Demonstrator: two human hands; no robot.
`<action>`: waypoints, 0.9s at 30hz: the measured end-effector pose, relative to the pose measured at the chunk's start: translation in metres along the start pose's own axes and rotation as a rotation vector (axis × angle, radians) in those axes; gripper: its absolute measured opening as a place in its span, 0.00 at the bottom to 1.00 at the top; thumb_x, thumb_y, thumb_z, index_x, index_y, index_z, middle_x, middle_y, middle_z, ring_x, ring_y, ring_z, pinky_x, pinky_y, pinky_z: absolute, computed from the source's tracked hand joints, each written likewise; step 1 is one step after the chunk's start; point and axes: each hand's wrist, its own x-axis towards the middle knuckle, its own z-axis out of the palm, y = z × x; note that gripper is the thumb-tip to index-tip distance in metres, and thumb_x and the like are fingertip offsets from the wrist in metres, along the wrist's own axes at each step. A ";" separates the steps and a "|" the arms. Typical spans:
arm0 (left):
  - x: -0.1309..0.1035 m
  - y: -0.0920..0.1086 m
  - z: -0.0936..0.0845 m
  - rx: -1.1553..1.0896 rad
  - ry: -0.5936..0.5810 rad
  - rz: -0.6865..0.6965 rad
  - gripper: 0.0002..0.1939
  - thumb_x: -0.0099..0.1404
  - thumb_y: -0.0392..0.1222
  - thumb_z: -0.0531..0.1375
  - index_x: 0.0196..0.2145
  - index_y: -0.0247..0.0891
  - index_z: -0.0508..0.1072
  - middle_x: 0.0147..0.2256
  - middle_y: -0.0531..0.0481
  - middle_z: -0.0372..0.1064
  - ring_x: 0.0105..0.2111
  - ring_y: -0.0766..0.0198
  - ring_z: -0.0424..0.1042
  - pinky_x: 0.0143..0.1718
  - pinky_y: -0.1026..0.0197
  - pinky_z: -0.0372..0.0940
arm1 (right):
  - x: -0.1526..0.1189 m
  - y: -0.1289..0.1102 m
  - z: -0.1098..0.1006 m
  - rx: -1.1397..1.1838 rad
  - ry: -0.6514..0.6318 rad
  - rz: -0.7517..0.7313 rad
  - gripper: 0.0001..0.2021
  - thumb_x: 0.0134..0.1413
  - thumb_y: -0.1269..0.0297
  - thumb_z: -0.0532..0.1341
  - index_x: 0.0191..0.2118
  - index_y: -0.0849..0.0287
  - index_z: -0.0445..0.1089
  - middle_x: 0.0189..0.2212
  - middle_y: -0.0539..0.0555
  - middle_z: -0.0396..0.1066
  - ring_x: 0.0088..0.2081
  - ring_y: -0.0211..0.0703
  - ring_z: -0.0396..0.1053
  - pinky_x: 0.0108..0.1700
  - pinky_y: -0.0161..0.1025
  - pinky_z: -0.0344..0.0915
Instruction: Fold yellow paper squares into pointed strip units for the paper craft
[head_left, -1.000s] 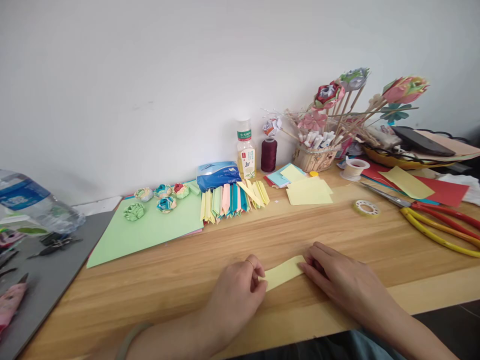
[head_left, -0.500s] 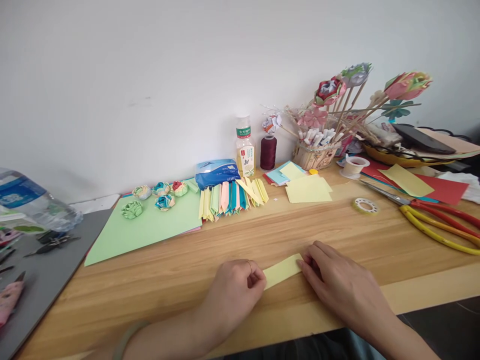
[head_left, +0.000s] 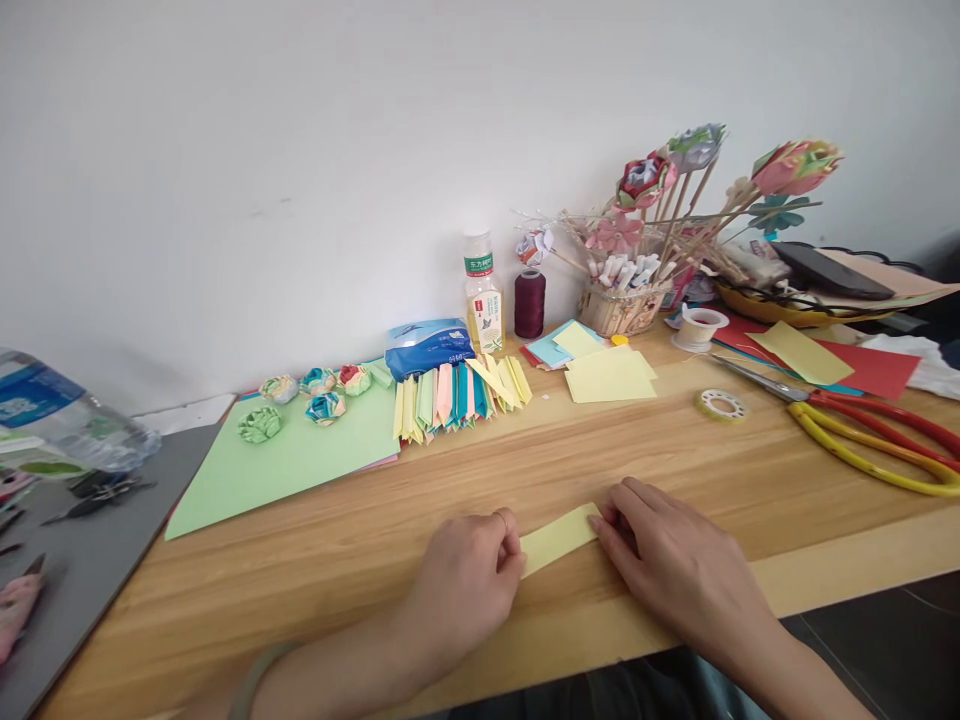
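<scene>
A narrow yellow paper strip (head_left: 559,542) lies between my two hands near the front edge of the wooden table. My left hand (head_left: 476,565) pinches its left end between thumb and curled fingers. At the other end, my right hand (head_left: 664,550) has its thumb and fingertips closed on the paper's edge. Beyond my hands is a row of folded paper strips (head_left: 454,397) in yellow, green, pink and blue. Flat yellow paper pieces (head_left: 609,377) lie to the right of that row.
Several folded paper flowers (head_left: 325,407) rest on green sheets (head_left: 300,470). Large scissors (head_left: 840,405) and a tape roll (head_left: 721,404) are on the right. Along the wall stand a tissue pack (head_left: 427,346), a drink bottle (head_left: 486,300), a thread spool (head_left: 529,305) and a flower basket (head_left: 624,305).
The view has shifted slightly, so most things sit a little further left. Both hands keep their hold on the paper strip, with hardly any movement.
</scene>
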 end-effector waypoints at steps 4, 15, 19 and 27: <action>0.000 -0.008 0.002 0.187 0.093 0.279 0.09 0.59 0.30 0.53 0.32 0.38 0.72 0.34 0.48 0.69 0.35 0.58 0.67 0.34 0.58 0.63 | -0.001 0.002 0.001 0.060 -0.010 0.030 0.08 0.55 0.62 0.51 0.26 0.54 0.59 0.23 0.50 0.66 0.25 0.43 0.66 0.25 0.37 0.57; 0.007 -0.022 0.010 0.460 -0.117 0.661 0.26 0.67 0.31 0.47 0.60 0.48 0.53 0.61 0.53 0.52 0.63 0.43 0.39 0.50 0.21 0.42 | -0.011 0.008 0.001 0.076 0.251 -0.171 0.13 0.61 0.68 0.47 0.46 0.60 0.66 0.40 0.58 0.74 0.41 0.46 0.72 0.39 0.42 0.69; 0.006 -0.022 0.010 0.539 -0.085 0.670 0.23 0.68 0.34 0.48 0.59 0.49 0.55 0.61 0.54 0.52 0.64 0.48 0.34 0.54 0.25 0.41 | -0.024 -0.004 -0.002 0.090 0.073 -0.561 0.24 0.60 0.61 0.53 0.60 0.63 0.56 0.56 0.60 0.63 0.57 0.47 0.61 0.56 0.46 0.59; -0.004 -0.035 0.012 0.726 0.125 0.818 0.20 0.69 0.36 0.49 0.58 0.43 0.58 0.60 0.51 0.55 0.64 0.52 0.37 0.57 0.27 0.31 | -0.029 0.014 -0.008 0.072 -0.140 -0.546 0.33 0.61 0.51 0.52 0.65 0.63 0.43 0.61 0.61 0.51 0.60 0.48 0.54 0.60 0.52 0.53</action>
